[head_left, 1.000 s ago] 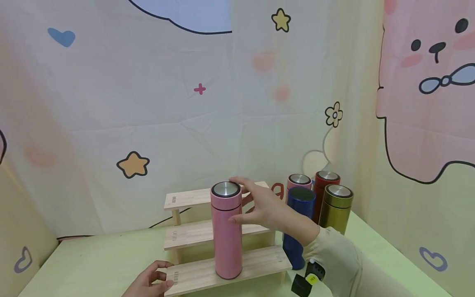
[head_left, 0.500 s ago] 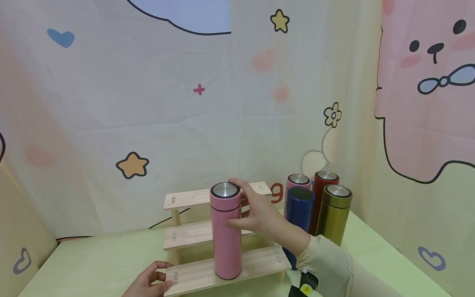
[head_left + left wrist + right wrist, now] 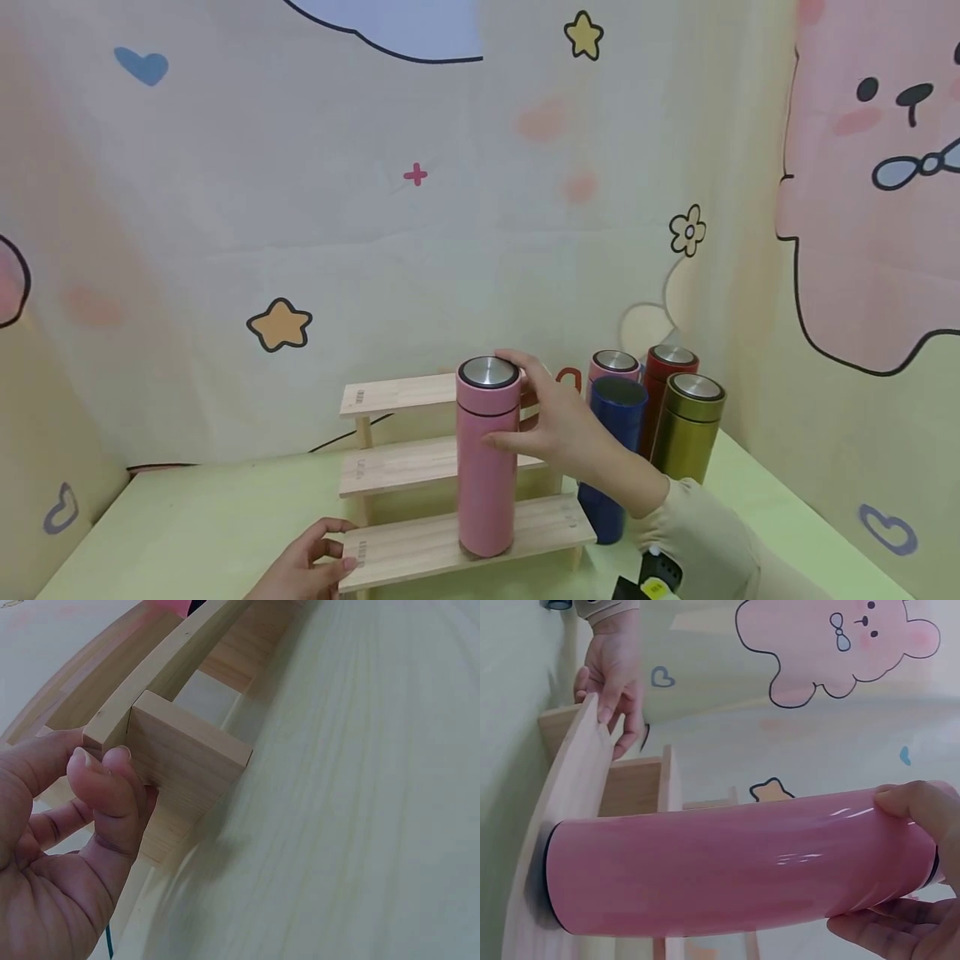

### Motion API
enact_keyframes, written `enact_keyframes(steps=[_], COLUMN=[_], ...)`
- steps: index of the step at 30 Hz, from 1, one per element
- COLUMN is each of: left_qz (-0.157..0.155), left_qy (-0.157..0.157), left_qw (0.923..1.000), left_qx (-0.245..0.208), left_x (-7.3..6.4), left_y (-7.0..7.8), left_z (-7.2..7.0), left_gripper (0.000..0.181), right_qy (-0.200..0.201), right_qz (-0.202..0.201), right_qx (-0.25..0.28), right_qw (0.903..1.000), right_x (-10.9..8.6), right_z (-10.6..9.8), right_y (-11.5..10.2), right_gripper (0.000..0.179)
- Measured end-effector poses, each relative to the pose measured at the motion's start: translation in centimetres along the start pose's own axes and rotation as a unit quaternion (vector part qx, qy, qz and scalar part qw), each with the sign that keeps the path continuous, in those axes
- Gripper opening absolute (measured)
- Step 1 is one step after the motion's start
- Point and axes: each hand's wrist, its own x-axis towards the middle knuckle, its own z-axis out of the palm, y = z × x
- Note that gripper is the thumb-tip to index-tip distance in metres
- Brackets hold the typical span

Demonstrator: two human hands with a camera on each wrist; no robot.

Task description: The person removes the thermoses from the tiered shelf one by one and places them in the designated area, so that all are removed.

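A pink thermos [image 3: 486, 492] with a steel-topped lid stands upright at the lowest step [image 3: 405, 546] of a three-tier wooden stand. My right hand [image 3: 570, 429] grips its upper part from the right, thumb on the front and fingers behind. In the right wrist view, the dark-rimmed base of the pink thermos [image 3: 705, 874] is right at the step's surface. At the stand's left end, my left hand [image 3: 303, 562] pinches the corner of the lowest step. The left wrist view shows thumb and fingers of the left hand [image 3: 82, 855] around that board's end, beside its wooden support [image 3: 187, 742].
Right of the stand stand several more thermoses: a blue one [image 3: 617, 417], a second pink one [image 3: 615, 362], a red one [image 3: 660, 387] and an olive-green one [image 3: 690, 429]. A patterned cloth [image 3: 375, 250] hangs behind the pale green table [image 3: 187, 525].
The pink thermos has shifted slightly to the right along the lowest step, with the right hand holding it. The left hand keeps its pinch on the corner. The head view has turned a little left.
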Motion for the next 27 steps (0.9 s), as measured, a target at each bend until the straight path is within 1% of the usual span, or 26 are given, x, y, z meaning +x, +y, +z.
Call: enact_keyframes(steps=[4, 7, 9, 12, 16, 20, 27], left_qz=[0.01, 0.015, 0.017, 0.014, 0.012, 0.014, 0.026], left_qy=[-0.015, -0.016, -0.014, -0.006, -0.005, -0.007, -0.018], left_qw=[0.9998, 0.9997, 0.9997, 0.9997, 0.9997, 0.9997, 0.9993], left_qx=[-0.002, 0.001, -0.007, -0.017, -0.019, -0.018, -0.02], left_x=[-0.2, -0.2, -0.3, -0.6, -0.4, -0.5, -0.7], left_y=[0.2, 0.3, 0.3, 0.2, 0.6, 0.6, 0.4], left_z=[0.0, 0.0, 0.0, -0.1, 0.0, 0.0, -0.1], left_gripper=[0.061, 0.059, 0.059, 0.06, 0.062, 0.061, 0.059], right_qy=[0.007, 0.012, 0.015, 0.017, 0.027, 0.037, 0.039], right_qz=[-0.006, -0.01, -0.012, -0.014, -0.005, -0.001, 0.003], right_qx=[-0.022, -0.039, -0.051, -0.053, -0.061, -0.082, -0.086], right_qw=[0.9997, 0.9991, 0.9985, 0.9984, 0.9978, 0.996, 0.9955], right_x=[-0.6, -1.1, -1.4, -1.7, -2.5, -3.2, -4.2], right_z=[-1.2, -2.1, -2.5, -3.0, -4.2, -5.0, -6.1], right_y=[0.0, -0.1, -0.1, -0.1, -0.1, -0.2, -0.1], right_gripper=[0.085, 0.086, 0.086, 0.087, 0.087, 0.087, 0.087])
